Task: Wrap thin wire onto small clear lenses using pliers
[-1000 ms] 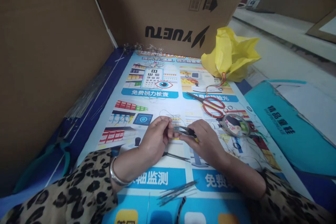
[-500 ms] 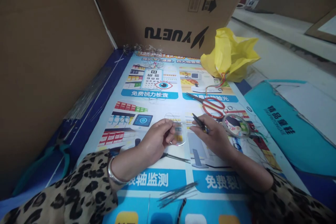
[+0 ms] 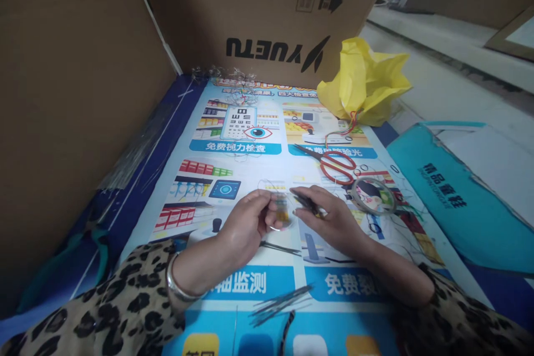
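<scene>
- Pliers (image 3: 307,201) in the right hand (image 3: 331,216) moved left since half a second ago, now just beside the wire loop (image 3: 279,229)
- Cardboard (image 3: 229,0) stands at the back and left
- Poster (image 3: 271,169) lies flat under both hands
- Yellow bag (image 3: 364,83) at the poster's far right
- Left hand (image 3: 252,219): fingertips pinched on the wire loop
- Right hand: fingers wrapped round the pliers, can't tell if the jaws touch wire
- Scissors (image 3: 322,158) beyond the right hand
- Wire pieces (image 3: 280,306) bundled loosely, near side
- Wire loop sits between the hands, over the poster's middle
</scene>
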